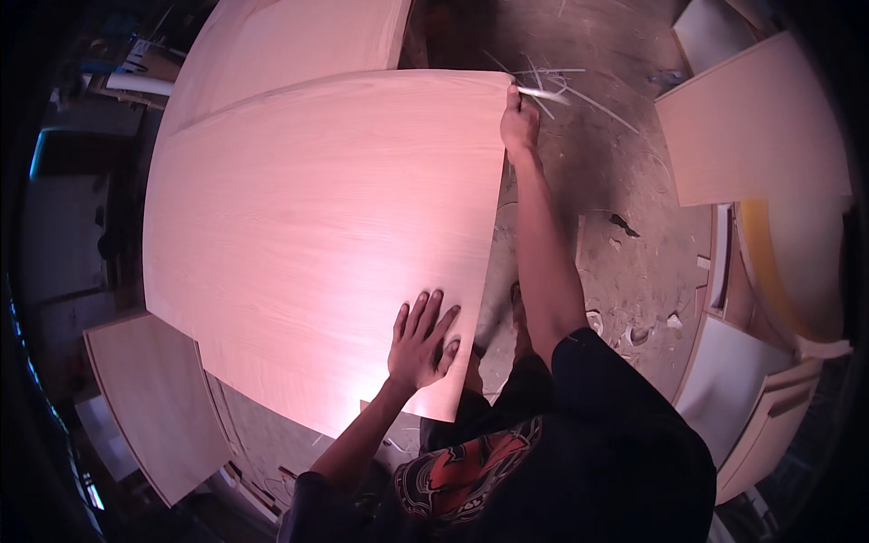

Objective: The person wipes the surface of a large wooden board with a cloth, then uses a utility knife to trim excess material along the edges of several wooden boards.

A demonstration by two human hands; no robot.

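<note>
A large pale wood-grain sheet [317, 199] lies in front of me, its right edge running away from my body. My left hand [421, 342] rests flat on its near right part, fingers spread. At the far right corner, my right hand [520, 127] is closed, with the thumb pointing away from me along the edge. From that hand a slim white piece [545, 94] sticks out to the right; whether it is a tool or a strip of trim I cannot tell. The fingers' underside is hidden.
Another wood-grain panel [308, 36] lies beyond the sheet. Thin offcut strips [597, 109] and scraps litter the concrete floor [625, 244]. Panels [751, 127] lean at the right, near a curved yellow-edged piece [765, 262]. A further board [158, 398] stands at the near left.
</note>
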